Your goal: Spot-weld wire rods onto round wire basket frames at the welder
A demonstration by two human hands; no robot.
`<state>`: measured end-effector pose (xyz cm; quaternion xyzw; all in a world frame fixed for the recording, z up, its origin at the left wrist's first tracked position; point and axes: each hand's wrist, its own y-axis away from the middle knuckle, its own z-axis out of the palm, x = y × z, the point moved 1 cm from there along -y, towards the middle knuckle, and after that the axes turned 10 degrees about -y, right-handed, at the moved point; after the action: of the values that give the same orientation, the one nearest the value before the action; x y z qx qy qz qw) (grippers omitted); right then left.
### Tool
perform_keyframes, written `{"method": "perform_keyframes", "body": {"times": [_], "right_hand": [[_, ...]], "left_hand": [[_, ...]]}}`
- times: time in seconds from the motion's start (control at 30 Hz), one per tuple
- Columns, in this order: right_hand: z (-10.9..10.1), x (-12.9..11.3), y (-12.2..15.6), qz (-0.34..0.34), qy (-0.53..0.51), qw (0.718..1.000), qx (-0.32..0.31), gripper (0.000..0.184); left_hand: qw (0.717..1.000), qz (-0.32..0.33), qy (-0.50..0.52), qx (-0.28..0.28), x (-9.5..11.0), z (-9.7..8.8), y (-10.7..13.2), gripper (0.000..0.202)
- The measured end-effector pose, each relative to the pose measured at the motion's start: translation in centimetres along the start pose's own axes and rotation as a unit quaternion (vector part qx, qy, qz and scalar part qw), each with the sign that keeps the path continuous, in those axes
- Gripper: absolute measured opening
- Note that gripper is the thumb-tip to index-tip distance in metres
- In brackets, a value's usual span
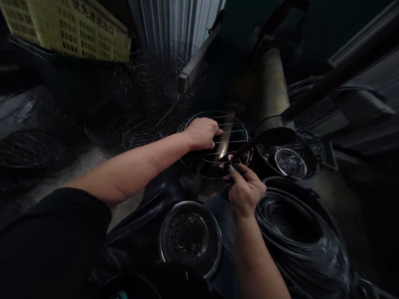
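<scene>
My left hand [202,133] is closed on a round wire rack [233,141], gripping it near its far left part. The rack has a ring rim with several parallel wires across it. Just below the near rim, my right hand [245,187] pinches something small that its fingers hide. A dark pointed rod [246,148] slants down from a thick metal cylinder [274,91] to the near rim, where a small bright spot shows. Under the rack runs a brass-coloured bar [224,143]. A steel bowl [215,224] holding short wire pieces sits below, near my lap.
A big coil of wire [311,249] lies at the right. Behind it stands a container with shiny wire rings [291,163]. Wire racks [140,137] are piled at left. A yellow crate [93,33] is at upper left, and a wooden-looking bar [196,70] juts out above.
</scene>
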<state>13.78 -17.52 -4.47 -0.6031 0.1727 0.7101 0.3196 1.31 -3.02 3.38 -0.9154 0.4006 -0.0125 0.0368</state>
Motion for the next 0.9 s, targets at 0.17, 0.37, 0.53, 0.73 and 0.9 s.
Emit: {"method": "perform_keyframes", "body": {"times": [0.17, 0.37, 0.53, 0.73, 0.9], "right_hand": [[0.2, -0.2, -0.3, 0.008, -0.009, 1.0, 0.0, 0.022], [-0.2, -0.6, -0.5, 0.034, -0.004, 0.999, -0.03, 0.025], [-1.8, -1.7, -0.6, -0.016, 0.185, 0.977, -0.109, 0.028], [-2.0, -1.0, -0.9, -0.08, 0.218, 0.962, -0.145, 0.022], [-2.0, 0.1, -0.8, -0.094, 0.177, 0.972, -0.125, 0.02]], "left_hand": [[1.0, -0.005, 0.015, -0.008, -0.1, 0.2, -0.5, 0.053], [0.999, -0.008, 0.024, -0.035, -0.2, 0.2, -0.8, 0.053], [0.997, -0.02, 0.036, -0.065, -0.3, 0.3, -0.7, 0.055], [0.996, -0.028, 0.051, -0.073, -0.3, 0.1, -1.0, 0.058], [0.995, -0.026, 0.043, -0.086, -0.2, -0.4, -1.0, 0.06]]}}
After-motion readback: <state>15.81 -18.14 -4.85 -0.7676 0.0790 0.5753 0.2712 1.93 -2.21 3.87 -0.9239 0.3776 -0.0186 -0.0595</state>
